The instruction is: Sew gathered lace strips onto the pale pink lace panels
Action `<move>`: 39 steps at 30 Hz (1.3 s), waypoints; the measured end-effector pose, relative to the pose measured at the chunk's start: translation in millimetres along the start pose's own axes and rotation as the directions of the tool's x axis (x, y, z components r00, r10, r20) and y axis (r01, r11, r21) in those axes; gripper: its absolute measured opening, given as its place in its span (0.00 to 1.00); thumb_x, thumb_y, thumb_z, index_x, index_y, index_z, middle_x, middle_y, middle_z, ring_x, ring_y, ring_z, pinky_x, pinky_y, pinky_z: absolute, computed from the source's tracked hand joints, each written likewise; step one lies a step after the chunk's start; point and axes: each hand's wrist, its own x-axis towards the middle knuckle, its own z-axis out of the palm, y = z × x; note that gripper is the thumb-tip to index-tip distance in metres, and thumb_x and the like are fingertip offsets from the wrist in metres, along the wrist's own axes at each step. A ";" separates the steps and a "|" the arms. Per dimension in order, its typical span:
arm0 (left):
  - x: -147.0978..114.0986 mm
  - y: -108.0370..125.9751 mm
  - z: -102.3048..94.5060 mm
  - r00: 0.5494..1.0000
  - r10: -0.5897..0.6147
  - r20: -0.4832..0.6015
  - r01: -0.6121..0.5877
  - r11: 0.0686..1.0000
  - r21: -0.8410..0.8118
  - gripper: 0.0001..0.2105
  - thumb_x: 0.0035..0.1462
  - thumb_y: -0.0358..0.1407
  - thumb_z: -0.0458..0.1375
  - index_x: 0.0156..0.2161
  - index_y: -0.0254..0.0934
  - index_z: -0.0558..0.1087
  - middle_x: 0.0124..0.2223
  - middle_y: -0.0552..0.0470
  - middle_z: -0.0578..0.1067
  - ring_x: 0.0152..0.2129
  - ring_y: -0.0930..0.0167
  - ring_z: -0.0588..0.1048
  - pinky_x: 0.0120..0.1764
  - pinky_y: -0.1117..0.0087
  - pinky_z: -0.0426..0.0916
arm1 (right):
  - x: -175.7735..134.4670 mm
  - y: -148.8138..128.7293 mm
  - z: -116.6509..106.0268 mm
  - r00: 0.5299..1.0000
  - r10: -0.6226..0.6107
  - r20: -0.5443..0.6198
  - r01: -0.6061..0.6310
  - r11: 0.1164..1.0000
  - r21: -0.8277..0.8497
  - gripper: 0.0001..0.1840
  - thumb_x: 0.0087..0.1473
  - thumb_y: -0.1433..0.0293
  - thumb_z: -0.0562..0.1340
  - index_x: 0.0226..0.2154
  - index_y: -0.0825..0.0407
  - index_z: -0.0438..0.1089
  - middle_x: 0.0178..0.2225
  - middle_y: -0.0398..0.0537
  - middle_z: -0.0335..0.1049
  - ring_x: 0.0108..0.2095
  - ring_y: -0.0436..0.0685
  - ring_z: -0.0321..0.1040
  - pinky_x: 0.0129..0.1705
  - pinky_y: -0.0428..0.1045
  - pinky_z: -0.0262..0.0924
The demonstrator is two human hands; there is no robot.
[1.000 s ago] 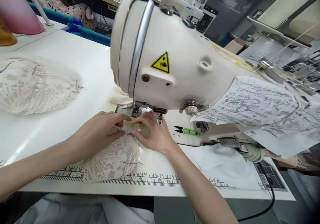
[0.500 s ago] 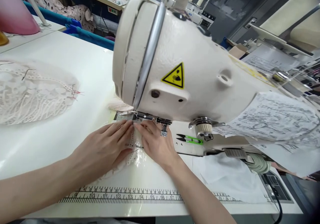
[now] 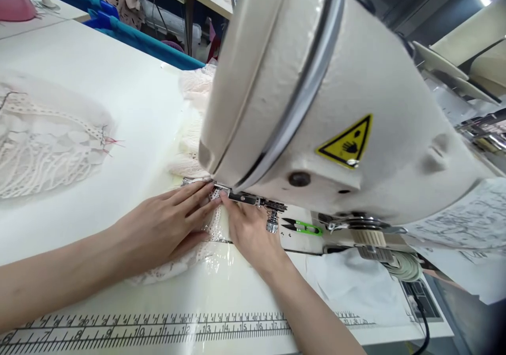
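Pale lace fabric (image 3: pixel 215 223) runs under the needle area of a white sewing machine (image 3: pixel 272 80), with part bunched behind it and part beneath my left wrist. My left hand (image 3: pixel 169 223) lies on the lace with fingers stretched forward, their tips beside the presser foot. On the other side, my right hand (image 3: pixel 255 233) rests with extended fingertips at the lace edge; some of its fingers are hidden behind the machine's metal parts. The needle itself is hidden by the machine head. Green-handled thread snips (image 3: pixel 302 227) lie just right of my right hand.
Another lace piece (image 3: pixel 51 138) with red thread ends lies at left. A printed ruler (image 3: pixel 166 326) crosses the front of the table. White cloth (image 3: pixel 356 281) lies at right, and patterned paper (image 3: pixel 466 212) hangs on the machine. A blue cloth trough (image 3: pixel 150 44) borders the far edge.
My view has moved closer to the machine head, which now looks larger and further right. More bunched lace shows behind the needle area. Both hands stay beside the presser foot on the lace.
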 end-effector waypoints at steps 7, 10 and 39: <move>1.9 -0.6 2.4 0.999 -0.053 0.014 0.053 0.998 -0.044 0.25 0.74 0.46 0.47 0.61 0.29 0.73 0.61 0.32 0.75 0.61 0.50 0.73 0.59 0.50 0.73 | 0.4 0.7 -3.4 0.999 0.029 -0.033 -0.031 0.998 -0.056 0.20 0.61 0.78 0.62 0.54 0.49 0.76 0.34 0.50 0.78 0.33 0.58 0.72 0.40 0.52 0.64; 1.9 -0.7 2.3 0.996 -0.087 0.029 0.089 0.991 -0.100 0.24 0.74 0.45 0.48 0.62 0.31 0.73 0.61 0.34 0.76 0.62 0.50 0.71 0.61 0.48 0.71 | -0.1 1.0 -0.1 0.999 0.037 -0.022 -0.037 0.999 -0.027 0.20 0.61 0.78 0.61 0.54 0.50 0.76 0.35 0.52 0.78 0.32 0.60 0.73 0.38 0.53 0.64; 4.3 -3.7 3.4 0.993 -0.089 0.072 0.094 0.994 -0.061 0.27 0.75 0.49 0.42 0.63 0.34 0.72 0.57 0.37 0.79 0.63 0.54 0.71 0.61 0.52 0.70 | 2.9 -0.3 -0.7 0.998 0.066 -0.002 -0.066 0.995 0.069 0.22 0.59 0.80 0.60 0.53 0.50 0.75 0.39 0.55 0.78 0.45 0.65 0.75 0.49 0.58 0.67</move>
